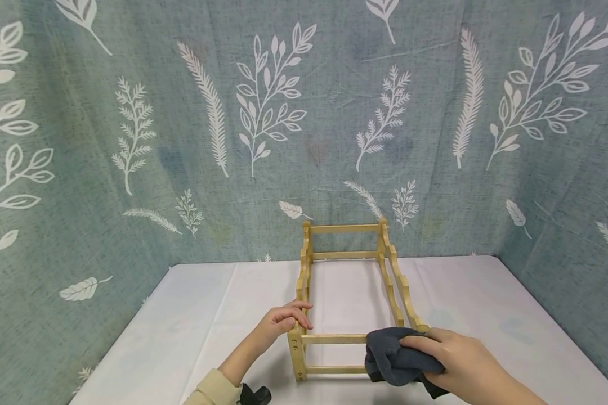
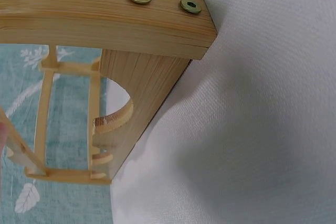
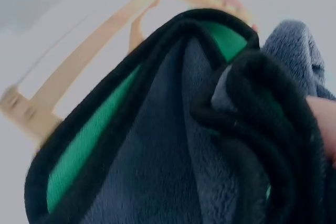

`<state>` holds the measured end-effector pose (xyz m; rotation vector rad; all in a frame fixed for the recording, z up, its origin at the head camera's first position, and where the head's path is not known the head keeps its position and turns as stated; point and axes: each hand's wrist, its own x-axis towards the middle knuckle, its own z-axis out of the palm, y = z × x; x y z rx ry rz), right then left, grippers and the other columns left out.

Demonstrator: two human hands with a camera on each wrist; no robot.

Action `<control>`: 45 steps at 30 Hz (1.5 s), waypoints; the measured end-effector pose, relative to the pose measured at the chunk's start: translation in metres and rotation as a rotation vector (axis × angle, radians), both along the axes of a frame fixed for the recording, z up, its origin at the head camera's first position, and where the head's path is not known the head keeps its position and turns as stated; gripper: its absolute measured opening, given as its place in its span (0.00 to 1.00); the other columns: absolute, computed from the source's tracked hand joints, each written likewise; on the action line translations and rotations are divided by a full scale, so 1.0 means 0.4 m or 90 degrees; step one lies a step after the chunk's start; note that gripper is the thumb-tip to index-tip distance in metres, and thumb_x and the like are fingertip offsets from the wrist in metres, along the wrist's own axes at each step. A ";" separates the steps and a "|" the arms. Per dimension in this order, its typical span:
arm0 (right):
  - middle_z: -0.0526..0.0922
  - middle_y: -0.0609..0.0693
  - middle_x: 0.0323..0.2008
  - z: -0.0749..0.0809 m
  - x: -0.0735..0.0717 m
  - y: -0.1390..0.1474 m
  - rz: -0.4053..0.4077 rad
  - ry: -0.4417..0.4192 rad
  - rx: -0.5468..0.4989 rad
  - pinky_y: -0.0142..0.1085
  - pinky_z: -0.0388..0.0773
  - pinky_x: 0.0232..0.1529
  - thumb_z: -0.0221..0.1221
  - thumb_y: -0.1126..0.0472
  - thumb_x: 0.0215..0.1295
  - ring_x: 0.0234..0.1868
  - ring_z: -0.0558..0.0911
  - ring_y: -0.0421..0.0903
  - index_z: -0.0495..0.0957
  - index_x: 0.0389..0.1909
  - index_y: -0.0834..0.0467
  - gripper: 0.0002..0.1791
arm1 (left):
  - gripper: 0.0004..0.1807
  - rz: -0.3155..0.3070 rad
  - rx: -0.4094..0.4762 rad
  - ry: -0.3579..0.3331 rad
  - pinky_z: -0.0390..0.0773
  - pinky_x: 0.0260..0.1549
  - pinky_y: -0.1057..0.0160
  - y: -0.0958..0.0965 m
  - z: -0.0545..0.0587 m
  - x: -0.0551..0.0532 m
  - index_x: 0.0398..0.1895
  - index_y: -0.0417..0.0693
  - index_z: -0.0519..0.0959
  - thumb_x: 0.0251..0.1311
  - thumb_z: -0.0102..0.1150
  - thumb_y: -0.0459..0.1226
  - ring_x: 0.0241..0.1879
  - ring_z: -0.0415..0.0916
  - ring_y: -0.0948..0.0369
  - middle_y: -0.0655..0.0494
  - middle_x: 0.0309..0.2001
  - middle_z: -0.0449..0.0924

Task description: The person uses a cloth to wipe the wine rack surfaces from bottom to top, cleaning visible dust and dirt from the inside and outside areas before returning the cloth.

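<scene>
A light wooden rack (image 1: 334,339) with notched side rails and crossbars stands on the white-covered table. At its near left corner, my left hand (image 1: 278,324) rests on the top of the rail, fingers reaching over it. My right hand (image 1: 456,357) grips a bunched dark grey cloth (image 1: 397,354) against the near right corner, hiding that corner. The right wrist view shows the cloth (image 3: 152,140) with black edging and a green underside. Two bolt heads show on the rack's end post (image 2: 168,24) in the left wrist view.
The white table (image 1: 202,315) extends on both sides of the rack. A teal curtain (image 1: 314,140) with white leaf prints encloses the back and sides. By the left sleeve (image 1: 215,388) a black object (image 1: 255,395) shows at the lower edge.
</scene>
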<state>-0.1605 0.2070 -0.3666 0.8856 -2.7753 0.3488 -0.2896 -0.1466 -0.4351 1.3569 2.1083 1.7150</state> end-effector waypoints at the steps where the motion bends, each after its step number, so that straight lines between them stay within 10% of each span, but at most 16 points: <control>1: 0.75 0.40 0.31 0.001 -0.002 -0.017 0.001 0.008 -0.001 0.31 0.72 0.21 0.69 0.58 0.43 0.28 0.78 0.38 0.76 0.49 0.44 0.28 | 0.17 0.000 0.000 -0.001 0.54 0.60 0.43 0.001 0.001 0.000 0.33 0.38 0.77 0.69 0.39 0.38 0.61 0.63 0.63 0.52 0.38 0.81; 9: 0.72 0.41 0.25 0.000 -0.028 -0.156 0.071 0.125 -0.032 0.26 0.69 0.19 0.71 0.58 0.42 0.23 0.72 0.34 0.76 0.47 0.44 0.27 | 0.18 -0.001 -0.009 -0.007 0.54 0.60 0.43 0.002 0.002 -0.011 0.35 0.37 0.78 0.69 0.39 0.40 0.61 0.63 0.62 0.42 0.39 0.80; 23: 0.77 0.46 0.27 0.004 -0.044 -0.299 0.082 0.097 -0.024 0.27 0.72 0.21 0.69 0.54 0.47 0.26 0.77 0.38 0.76 0.49 0.45 0.25 | 0.22 0.000 -0.008 -0.017 0.59 0.57 0.43 0.004 0.002 -0.003 0.36 0.33 0.77 0.70 0.38 0.43 0.60 0.63 0.67 0.61 0.47 0.79; 35: 0.76 0.44 0.31 -0.001 -0.007 -0.133 -0.052 0.040 -0.031 0.32 0.73 0.20 0.70 0.59 0.43 0.27 0.79 0.43 0.74 0.50 0.45 0.29 | 0.17 0.010 -0.017 -0.018 0.60 0.60 0.55 0.001 0.008 0.003 0.37 0.36 0.79 0.69 0.38 0.36 0.62 0.62 0.59 0.61 0.48 0.78; 45: 0.72 0.38 0.28 -0.023 0.018 0.006 -0.220 -0.078 0.013 0.30 0.67 0.19 0.70 0.56 0.43 0.26 0.74 0.36 0.74 0.52 0.43 0.30 | 0.18 0.015 -0.020 -0.034 0.56 0.58 0.42 0.000 0.012 0.007 0.36 0.35 0.78 0.69 0.39 0.36 0.61 0.62 0.63 0.64 0.45 0.80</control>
